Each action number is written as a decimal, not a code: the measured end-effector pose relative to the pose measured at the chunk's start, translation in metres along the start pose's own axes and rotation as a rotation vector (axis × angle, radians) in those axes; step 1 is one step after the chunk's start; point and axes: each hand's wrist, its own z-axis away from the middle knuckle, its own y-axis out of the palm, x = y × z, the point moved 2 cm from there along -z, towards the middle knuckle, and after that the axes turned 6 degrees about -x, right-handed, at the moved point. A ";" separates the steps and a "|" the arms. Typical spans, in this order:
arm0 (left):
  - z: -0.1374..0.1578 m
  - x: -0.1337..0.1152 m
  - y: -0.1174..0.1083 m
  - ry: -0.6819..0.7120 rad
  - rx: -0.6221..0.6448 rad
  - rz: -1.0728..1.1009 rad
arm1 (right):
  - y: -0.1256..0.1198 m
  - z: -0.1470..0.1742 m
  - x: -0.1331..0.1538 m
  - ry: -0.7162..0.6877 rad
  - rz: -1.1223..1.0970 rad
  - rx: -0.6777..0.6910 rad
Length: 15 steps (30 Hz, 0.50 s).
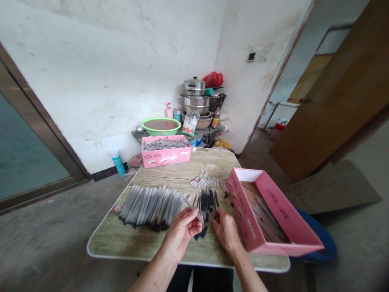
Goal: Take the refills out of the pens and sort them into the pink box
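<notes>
My left hand (181,228) pinches a translucent pen barrel (189,202), which slants up and to the left from the fingers. My right hand (225,229) is closed, its fingertips down near the front of a bunch of black pen parts (208,198); whatever is in those fingers is hidden. Between the hands lie small black pieces (201,233), perhaps caps or plugs. To the left, a wide row of whitish pens (152,206) lies side by side, their dark ends toward me. Beyond the black parts is a loose heap of small white pieces (205,179).
A pink box (165,157) full of pens stands at the table's far left. Another open pink box (249,227), holding some long pale pieces, rests tilted at the right edge. Behind the table (121,247), a shelf bears a green basin (161,132) and stacked steel pots (196,103).
</notes>
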 end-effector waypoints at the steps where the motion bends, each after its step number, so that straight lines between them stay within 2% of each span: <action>1: 0.000 0.000 0.000 0.016 0.001 -0.008 | -0.003 0.000 0.001 0.006 -0.038 -0.007; 5: 0.002 0.000 0.001 0.090 0.007 -0.039 | -0.019 0.009 0.016 0.057 -0.253 0.014; 10: 0.005 0.003 0.002 0.159 -0.007 -0.067 | -0.033 0.030 0.050 0.290 -0.960 0.147; 15: 0.007 0.007 0.004 0.194 -0.019 -0.086 | -0.035 0.040 0.067 0.324 -1.011 0.057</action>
